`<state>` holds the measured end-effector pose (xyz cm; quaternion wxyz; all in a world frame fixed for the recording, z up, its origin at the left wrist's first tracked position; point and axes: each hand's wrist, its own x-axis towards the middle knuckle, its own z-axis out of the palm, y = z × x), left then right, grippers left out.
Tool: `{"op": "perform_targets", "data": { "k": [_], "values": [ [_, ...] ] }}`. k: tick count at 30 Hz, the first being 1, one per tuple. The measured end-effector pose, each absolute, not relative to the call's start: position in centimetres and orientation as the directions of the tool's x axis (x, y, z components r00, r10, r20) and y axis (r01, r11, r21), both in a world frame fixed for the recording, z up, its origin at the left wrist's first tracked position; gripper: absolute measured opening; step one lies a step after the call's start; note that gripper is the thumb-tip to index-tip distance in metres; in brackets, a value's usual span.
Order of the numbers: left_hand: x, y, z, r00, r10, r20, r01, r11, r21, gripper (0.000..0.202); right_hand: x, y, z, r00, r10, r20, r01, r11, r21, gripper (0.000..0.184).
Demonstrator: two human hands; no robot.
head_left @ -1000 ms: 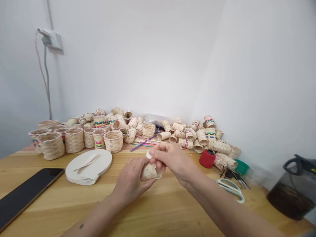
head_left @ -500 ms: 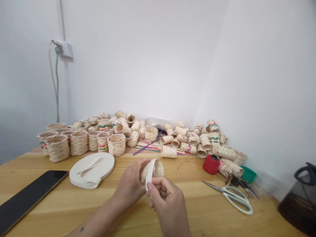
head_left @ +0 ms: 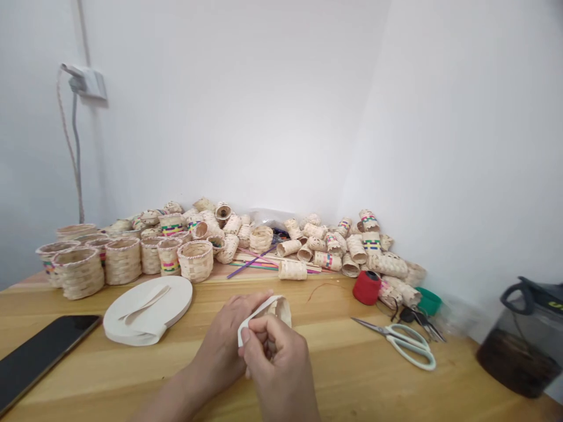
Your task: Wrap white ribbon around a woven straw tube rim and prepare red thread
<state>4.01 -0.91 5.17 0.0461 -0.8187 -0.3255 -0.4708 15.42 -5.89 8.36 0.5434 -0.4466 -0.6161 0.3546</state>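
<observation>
Left hand [head_left: 224, 347] cupping small woven basket [head_left: 284, 310], fingers curling round it, left of red thread spool [head_left: 367, 287], nearer person. Right hand [head_left: 279, 366] pinching white strip [head_left: 257, 313], drawing it across basket rim. Strip seemingly only partly on; loose end not yet fixed.

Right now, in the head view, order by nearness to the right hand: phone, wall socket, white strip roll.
1. white strip roll, just left of the right hand.
2. phone, far left, lying flat.
3. wall socket, high up at the left.
</observation>
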Motion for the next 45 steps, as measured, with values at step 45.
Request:
{"op": "perform_targets", "data": {
  "k": [45],
  "values": [
    [4.8, -1.6, 7.5, 0.259, 0.908, 0.329, 0.424, -0.413, 0.806, 0.039, 18.9, -6.3, 5.2, 0.123, 0.928, 0.353, 0.328, 0.298, -0.897, 0.019]
  ]
}}
